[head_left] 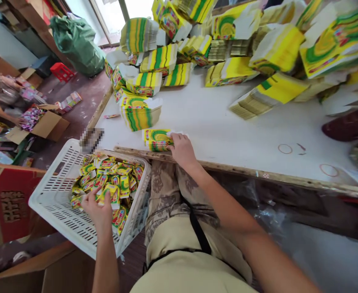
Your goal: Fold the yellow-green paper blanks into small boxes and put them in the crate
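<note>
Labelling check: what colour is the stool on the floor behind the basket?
Red stool; shows best in the head view, upper left.

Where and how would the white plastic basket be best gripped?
Probably by the rim of the white plastic basket, one hand on each long side, coming from above. The long sides face each other across the open top, while small wrapped packets fill the middle and the far end sits close to the wooden table edge.

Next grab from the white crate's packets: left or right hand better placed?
Left, I'd say: the left hand is over the packets in the crate; the right hand is at the table edge, fingers on a yellow-green pack.
</note>
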{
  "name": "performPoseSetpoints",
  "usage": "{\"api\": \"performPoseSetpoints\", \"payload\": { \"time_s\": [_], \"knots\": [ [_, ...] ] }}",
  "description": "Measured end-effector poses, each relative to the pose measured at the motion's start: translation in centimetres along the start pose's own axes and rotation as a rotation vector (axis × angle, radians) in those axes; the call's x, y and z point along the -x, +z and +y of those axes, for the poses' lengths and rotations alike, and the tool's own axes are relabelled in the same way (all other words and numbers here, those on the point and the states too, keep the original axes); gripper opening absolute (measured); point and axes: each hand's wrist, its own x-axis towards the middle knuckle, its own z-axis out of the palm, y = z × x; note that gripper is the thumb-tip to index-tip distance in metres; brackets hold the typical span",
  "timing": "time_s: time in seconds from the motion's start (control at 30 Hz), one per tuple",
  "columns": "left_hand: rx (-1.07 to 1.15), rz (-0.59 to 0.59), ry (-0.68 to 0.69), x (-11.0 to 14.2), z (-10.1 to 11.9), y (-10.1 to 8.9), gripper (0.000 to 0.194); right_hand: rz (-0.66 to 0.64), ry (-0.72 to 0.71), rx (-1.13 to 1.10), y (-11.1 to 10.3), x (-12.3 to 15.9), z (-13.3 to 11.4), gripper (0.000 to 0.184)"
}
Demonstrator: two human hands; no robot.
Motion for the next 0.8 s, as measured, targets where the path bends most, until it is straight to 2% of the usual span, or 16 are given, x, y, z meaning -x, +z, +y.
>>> {"api": "performPoseSetpoints", "payload": {
  "time_s": [0.07,0.17,0.27,0.33,0.4,0.47,0.5,0.6,0.7,0.8],
  "knots": [
    [0.155,-0.109,-0.021,1.5,0.8,1.2,0.04,-0.025,0.015,0.051,0.3,-1.0,0.2,0.027],
    [0.421,-0.351,-0.139,4.3,3.5,3.4,0.039,0.021,0.005,0.008,0.2,-0.8,-0.1,0.032],
    [0.679,-0.634,-0.211,6.4,6.7,5.0,0.043,0.069,-0.033,-0.17,-0.5,1.4,-1.1,0.027],
    [0.874,-0.731,-0.192,7.1,8.4,5.7,0.052,0.004,-0.081,-0.357,-0.7,3.9,-2.1,0.021],
    [1.07,-0.701,-0.199,7.3,9.6,6.0,0.054,-0.169,-0.112,-0.585,-0.5,6.9,-3.1,0.018],
    [1.22,-0.624,-0.26,7.2,10.5,6.0,0.046,-0.339,-0.029,-0.847,0.1,9.7,-3.9,0.021],
    [1.268,-0.604,-0.299,7.1,10.9,6.0,0.043,-0.373,0.028,-0.959,0.5,10.9,-4.2,0.023],
    [1.33,-0.556,-0.343,6.8,11.9,5.7,0.04,-0.339,0.145,-1.162,1.6,13.0,-4.7,0.027],
    [1.35,-0.44,-0.324,6.5,12.8,5.6,0.036,-0.314,0.166,-1.246,2.1,13.7,-5.2,0.032],
    [1.387,-0.402,-0.405,6.3,13.1,5.7,0.038,-0.465,0.217,-1.402,2.2,14.0,-5.8,0.041]
  ]
}}
